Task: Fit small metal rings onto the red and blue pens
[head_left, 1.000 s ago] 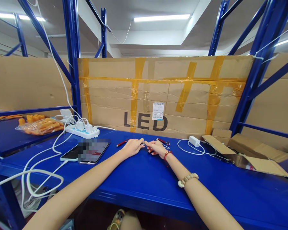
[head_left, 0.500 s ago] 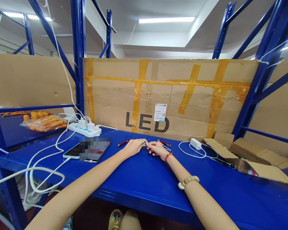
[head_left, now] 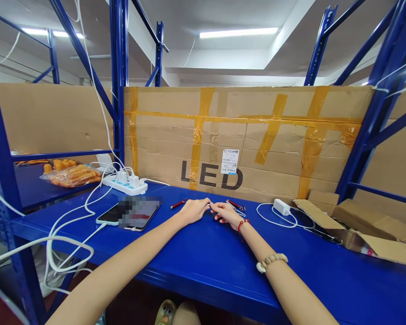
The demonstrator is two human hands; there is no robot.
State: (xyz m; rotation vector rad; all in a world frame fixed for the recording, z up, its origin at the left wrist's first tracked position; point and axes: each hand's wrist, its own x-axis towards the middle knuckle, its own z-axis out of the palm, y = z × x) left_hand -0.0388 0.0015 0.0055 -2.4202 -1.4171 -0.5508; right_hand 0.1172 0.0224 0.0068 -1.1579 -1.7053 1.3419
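Left hand [head_left: 195, 210] and right hand [head_left: 227, 212] meet fingertip to fingertip on the blue table [head_left: 203, 262], pinching a small metal part [head_left: 208, 205]. Red pens [head_left: 177, 204] lie beside them, untouched.

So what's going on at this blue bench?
A person sits at a blue shelf-bench with both arms stretched forward. The left hand and right hand meet over a small slim item pinched between their fingertips; it is too small to identify. A red pen lies just left of the hands, and more red-and-metal pieces sit behind the right hand. A phone on a white cable, a power strip and an open cardboard box lie around.
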